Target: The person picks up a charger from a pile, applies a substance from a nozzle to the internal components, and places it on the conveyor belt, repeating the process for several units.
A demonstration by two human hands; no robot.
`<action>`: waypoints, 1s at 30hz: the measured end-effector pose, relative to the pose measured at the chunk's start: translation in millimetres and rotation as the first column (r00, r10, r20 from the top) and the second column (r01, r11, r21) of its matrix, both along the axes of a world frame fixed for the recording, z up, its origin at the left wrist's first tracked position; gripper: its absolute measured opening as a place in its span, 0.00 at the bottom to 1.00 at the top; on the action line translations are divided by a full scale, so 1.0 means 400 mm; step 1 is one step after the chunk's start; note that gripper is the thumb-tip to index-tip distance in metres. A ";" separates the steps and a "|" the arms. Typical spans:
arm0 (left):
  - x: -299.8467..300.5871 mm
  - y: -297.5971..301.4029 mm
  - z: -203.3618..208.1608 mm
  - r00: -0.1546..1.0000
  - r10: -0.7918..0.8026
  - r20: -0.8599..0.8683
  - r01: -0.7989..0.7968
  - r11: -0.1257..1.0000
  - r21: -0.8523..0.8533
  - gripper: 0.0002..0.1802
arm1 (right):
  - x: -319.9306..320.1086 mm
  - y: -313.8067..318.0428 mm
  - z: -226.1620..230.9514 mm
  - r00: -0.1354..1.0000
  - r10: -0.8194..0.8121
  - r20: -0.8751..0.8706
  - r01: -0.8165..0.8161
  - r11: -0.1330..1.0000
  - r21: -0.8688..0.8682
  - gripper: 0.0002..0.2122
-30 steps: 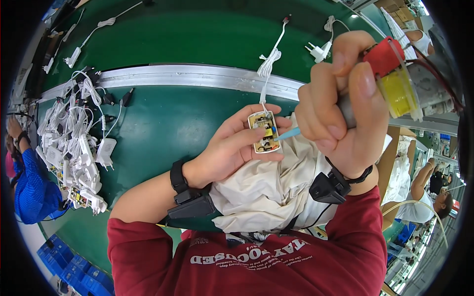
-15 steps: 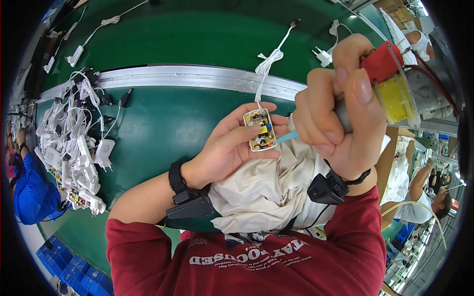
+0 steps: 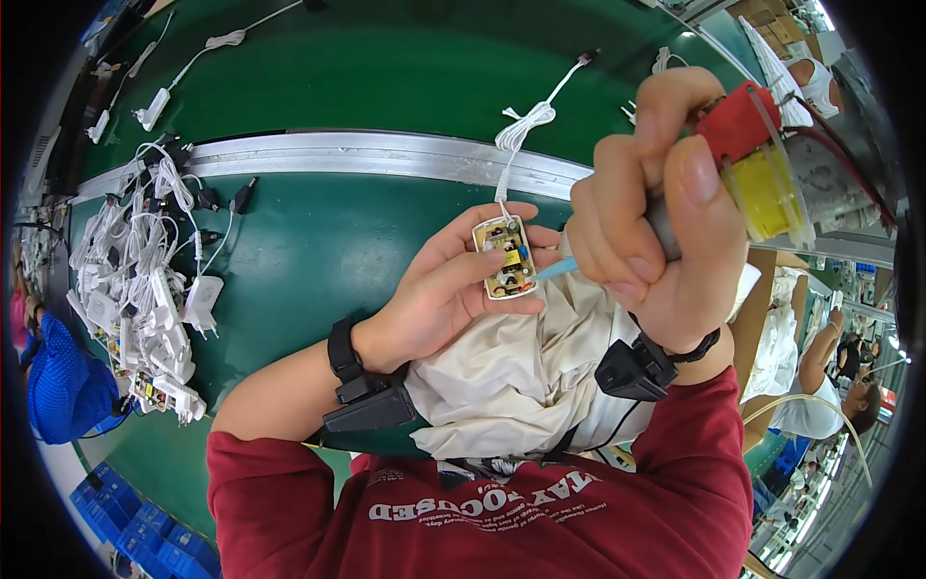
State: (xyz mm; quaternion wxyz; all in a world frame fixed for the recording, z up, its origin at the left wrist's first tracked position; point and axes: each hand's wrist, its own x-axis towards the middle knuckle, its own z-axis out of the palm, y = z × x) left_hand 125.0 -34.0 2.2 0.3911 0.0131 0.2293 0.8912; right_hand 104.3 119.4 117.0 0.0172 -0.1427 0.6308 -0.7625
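Note:
My left hand (image 3: 439,280) grips an opened white power adapter (image 3: 505,259), with the thumb over its bare circuit board. A white cable (image 3: 526,125), bundled midway, runs from the adapter's far end across the metal rail. In my closed right hand (image 3: 666,212) is a thick handheld tool (image 3: 762,198) with a red part, a yellow band and attached wires. Its tapered light-blue tip (image 3: 557,268) points at the board's lower right corner; whether it touches cannot be told. Crumpled off-white cloth (image 3: 511,376) lies beneath my hands.
A heap of white adapters and cables (image 3: 154,289) lies on the green table at left. Behind the metal rail (image 3: 318,152), more corded adapters (image 3: 152,109) rest on a green surface. Blue bins (image 3: 145,526) stand lower left. Other people (image 3: 820,376) are at right and far left.
Both hands have shifted slightly left, with adapter and tool. The corded adapters behind the rail have slid a little right, and the one at right is now mostly hidden by my right hand.

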 end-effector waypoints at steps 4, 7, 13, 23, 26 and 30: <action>0.002 0.005 0.004 1.000 -0.008 0.024 0.006 0.999 0.054 0.24 | 0.001 -0.004 0.003 0.999 0.031 0.036 -0.029 0.998 -0.047 0.13; 0.003 0.008 0.006 0.998 -0.024 0.060 0.015 0.990 0.140 0.25 | 0.003 -0.006 -0.004 1.000 0.027 0.015 -0.026 0.999 -0.047 0.13; 0.009 0.000 0.005 0.994 -0.051 0.100 0.023 0.963 0.268 0.26 | 0.005 0.002 -0.035 0.992 0.103 -0.078 -0.104 0.994 -0.014 0.14; 0.002 -0.001 0.009 0.992 -0.064 0.105 0.034 0.962 0.270 0.26 | -0.001 -0.002 -0.026 0.992 0.086 -0.091 -0.085 0.996 0.011 0.14; -0.004 -0.004 0.006 0.993 -0.077 0.088 0.052 0.964 0.260 0.25 | -0.004 -0.003 -0.019 0.994 0.081 -0.067 -0.081 0.997 0.009 0.14; -0.006 0.000 0.008 0.988 -0.063 0.145 0.037 0.983 0.178 0.25 | -0.007 0.003 -0.013 0.996 0.078 -0.047 -0.081 0.994 -0.073 0.15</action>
